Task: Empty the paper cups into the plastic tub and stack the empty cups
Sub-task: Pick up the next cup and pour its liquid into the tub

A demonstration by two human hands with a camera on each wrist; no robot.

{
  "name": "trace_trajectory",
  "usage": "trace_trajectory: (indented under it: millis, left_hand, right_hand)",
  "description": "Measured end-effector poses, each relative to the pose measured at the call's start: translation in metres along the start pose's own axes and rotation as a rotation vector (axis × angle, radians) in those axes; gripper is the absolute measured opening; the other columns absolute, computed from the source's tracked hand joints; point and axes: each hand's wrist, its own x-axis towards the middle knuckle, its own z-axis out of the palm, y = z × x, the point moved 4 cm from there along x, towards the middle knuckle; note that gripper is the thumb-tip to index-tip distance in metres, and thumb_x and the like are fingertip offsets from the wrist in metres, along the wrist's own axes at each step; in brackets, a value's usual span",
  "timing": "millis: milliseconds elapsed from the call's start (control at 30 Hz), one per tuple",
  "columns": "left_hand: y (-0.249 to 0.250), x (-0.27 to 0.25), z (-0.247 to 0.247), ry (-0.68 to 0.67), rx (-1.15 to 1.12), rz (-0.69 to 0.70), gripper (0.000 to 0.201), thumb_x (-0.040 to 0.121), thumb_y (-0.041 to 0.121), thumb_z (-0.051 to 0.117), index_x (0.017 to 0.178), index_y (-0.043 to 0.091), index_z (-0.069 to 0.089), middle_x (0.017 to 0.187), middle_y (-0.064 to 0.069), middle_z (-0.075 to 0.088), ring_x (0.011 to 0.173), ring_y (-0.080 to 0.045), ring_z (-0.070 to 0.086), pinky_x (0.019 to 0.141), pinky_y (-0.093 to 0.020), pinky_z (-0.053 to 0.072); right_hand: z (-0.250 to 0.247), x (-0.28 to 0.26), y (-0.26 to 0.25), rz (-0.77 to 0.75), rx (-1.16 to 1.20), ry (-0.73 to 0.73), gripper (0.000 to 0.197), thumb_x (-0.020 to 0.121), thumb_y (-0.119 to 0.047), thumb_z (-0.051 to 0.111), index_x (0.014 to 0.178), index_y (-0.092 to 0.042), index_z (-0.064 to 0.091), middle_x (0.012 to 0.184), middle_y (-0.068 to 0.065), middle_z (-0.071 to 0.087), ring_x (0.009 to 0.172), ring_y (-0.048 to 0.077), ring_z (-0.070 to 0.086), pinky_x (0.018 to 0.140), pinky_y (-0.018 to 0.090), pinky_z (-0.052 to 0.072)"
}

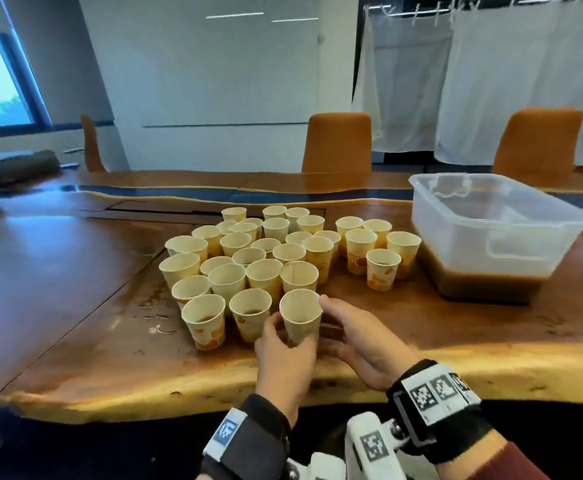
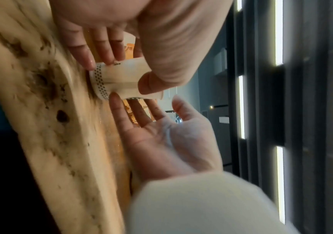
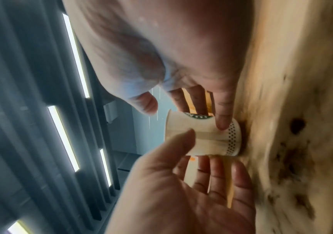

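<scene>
A paper cup with a dotted band near its base stands on the wooden table, nearest me in a large cluster of paper cups. My left hand holds it, thumb in front and fingers behind. My right hand lies beside the cup with straight fingers touching its side, thumb tip near the rim. The cup's inside looks empty. Two front cups hold brown liquid. The clear plastic tub stands at the right, with brown liquid in its bottom.
A smaller group of cups stands between the cluster and the tub. Wet spots mark the table left of the cups. The table's front edge is just under my wrists. Two orange chairs stand behind the table.
</scene>
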Motion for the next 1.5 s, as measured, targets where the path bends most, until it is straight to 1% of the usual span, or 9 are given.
trace_trajectory:
  millis: [133,267,467,600,700,767,900,1033,1500]
  left_hand:
    - [0.002,-0.003,0.017,0.003,0.248,0.091,0.073,0.090,0.037,0.073,0.152,0.030,0.036,0.143,-0.001,0.040,0.131,-0.019,0.045,0.114,-0.035,0.038]
    - [0.029,-0.009,0.049,-0.020,0.291,0.242,0.070,0.088,0.041,0.075,0.146,0.029,0.039,0.141,0.000,0.042,0.128,-0.017,0.047,0.113,-0.036,0.042]
    - [0.080,-0.011,0.090,-0.205,0.051,0.378,0.059,0.082,0.038,0.082,0.124,0.039,0.041,0.114,0.020,0.056,0.097,0.004,0.057,0.062,-0.005,0.047]
    - [0.125,0.003,0.127,-0.279,0.008,0.458,0.059,0.083,0.045,0.078,0.129,0.041,0.040,0.112,0.025,0.055,0.097,0.006,0.055,0.059,-0.004,0.047]
    - [0.157,0.022,0.154,-0.331,0.040,0.488,0.056,0.085,0.049,0.075,0.129,0.042,0.041,0.105,0.028,0.053,0.092,0.007,0.054,0.057,-0.008,0.047]
    - [0.175,0.035,0.169,-0.341,0.047,0.533,0.052,0.086,0.047,0.075,0.127,0.039,0.045,0.108,0.025,0.059,0.092,0.006,0.058,0.056,-0.005,0.047]
    - [0.204,0.059,0.197,-0.372,0.083,0.590,0.048,0.086,0.043,0.077,0.125,0.037,0.048,0.110,0.018,0.064,0.095,0.000,0.063,0.058,-0.006,0.049]
    - [0.221,0.081,0.218,-0.398,0.162,0.635,0.051,0.086,0.043,0.077,0.126,0.038,0.045,0.111,0.018,0.061,0.096,-0.002,0.062,0.060,-0.010,0.051]
    - [0.245,0.132,0.249,-0.372,0.583,0.894,0.059,0.081,0.043,0.082,0.130,0.036,0.050,0.115,0.014,0.062,0.095,-0.006,0.060,0.073,-0.015,0.047]
  right_hand:
    - [-0.023,-0.016,-0.012,-0.033,-0.053,0.020,0.032,0.108,-0.039,0.053,0.130,-0.023,0.071,0.122,-0.004,0.076,0.122,0.018,0.066,0.106,0.044,0.054]
    - [-0.056,-0.031,-0.034,-0.083,-0.118,0.103,0.033,0.107,-0.044,0.053,0.132,-0.027,0.068,0.125,-0.006,0.074,0.118,0.014,0.067,0.094,0.035,0.060]
    - [-0.094,-0.053,-0.089,-0.166,-0.210,0.159,0.037,0.105,-0.053,0.052,0.133,-0.035,0.068,0.130,-0.009,0.071,0.121,0.015,0.064,0.104,0.041,0.055]
    - [-0.155,-0.056,-0.150,-0.350,-0.261,0.457,0.027,0.104,-0.044,0.057,0.109,-0.023,0.073,0.111,0.010,0.072,0.107,0.022,0.067,0.097,0.045,0.056]
    - [-0.207,-0.056,-0.200,-0.562,-0.409,0.693,0.016,0.105,-0.034,0.057,0.097,-0.025,0.069,0.092,-0.005,0.067,0.094,0.015,0.062,0.085,0.032,0.051]
    - [-0.247,-0.045,-0.225,-0.616,-0.601,0.825,0.013,0.102,-0.031,0.058,0.098,-0.025,0.068,0.099,-0.005,0.068,0.100,0.018,0.061,0.089,0.035,0.050]
    - [-0.318,0.000,-0.249,-0.364,-1.057,0.990,0.028,0.102,-0.039,0.051,0.120,-0.025,0.065,0.129,0.009,0.062,0.126,0.036,0.050,0.105,0.043,0.040]
    - [-0.355,0.035,-0.223,-0.071,-1.231,0.868,0.060,0.104,-0.051,0.038,0.154,-0.017,0.042,0.157,0.014,0.041,0.146,0.036,0.034,0.119,0.049,0.031]
    - [-0.360,0.035,-0.218,0.089,-1.319,0.874,0.074,0.098,-0.059,0.038,0.157,-0.016,0.036,0.159,0.008,0.038,0.141,0.035,0.044,0.110,0.047,0.039]
